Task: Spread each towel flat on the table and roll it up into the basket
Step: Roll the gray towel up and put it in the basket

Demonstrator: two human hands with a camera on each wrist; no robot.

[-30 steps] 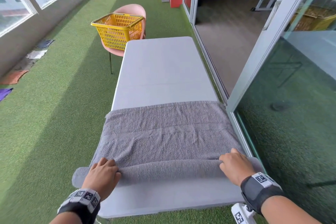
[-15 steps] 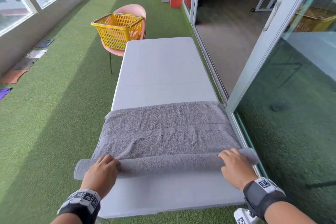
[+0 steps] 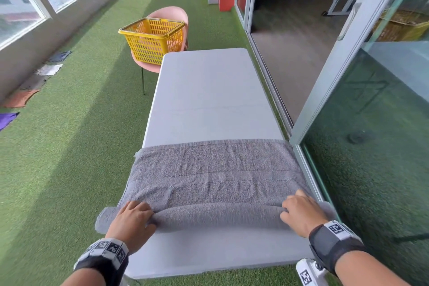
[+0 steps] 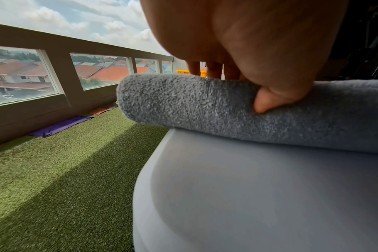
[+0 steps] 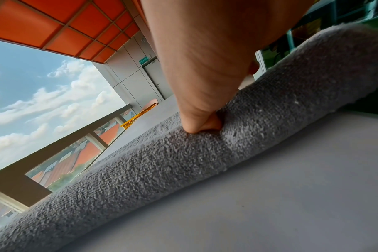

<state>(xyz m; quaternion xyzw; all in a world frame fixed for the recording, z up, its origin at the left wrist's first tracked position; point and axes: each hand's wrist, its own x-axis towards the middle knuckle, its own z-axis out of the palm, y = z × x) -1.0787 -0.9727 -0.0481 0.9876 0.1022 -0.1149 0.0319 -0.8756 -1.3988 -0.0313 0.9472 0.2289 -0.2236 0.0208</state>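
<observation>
A grey towel (image 3: 216,169) lies across the near half of the white table (image 3: 209,90), its near edge rolled into a thick tube (image 3: 218,215). My left hand (image 3: 139,213) grips the tube near its left end, which sticks out past the table edge. My right hand (image 3: 292,206) grips it near the right end. In the left wrist view the thumb (image 4: 268,100) presses the roll's (image 4: 183,100) near side while the fingers curl over the top. In the right wrist view the thumb (image 5: 201,122) digs into the roll (image 5: 162,167). The yellow basket (image 3: 153,39) sits on a pink chair (image 3: 171,13) beyond the table's far left corner.
Several towels lie on the green turf along the left wall, among them a purple one (image 3: 7,119) and an orange one (image 3: 21,97). A glass sliding door frame (image 3: 348,76) stands close along the table's right side. The far half of the table is bare.
Both hands have turned the roll a little farther away from me. The roll is thicker and the flat part of the towel is shorter.
</observation>
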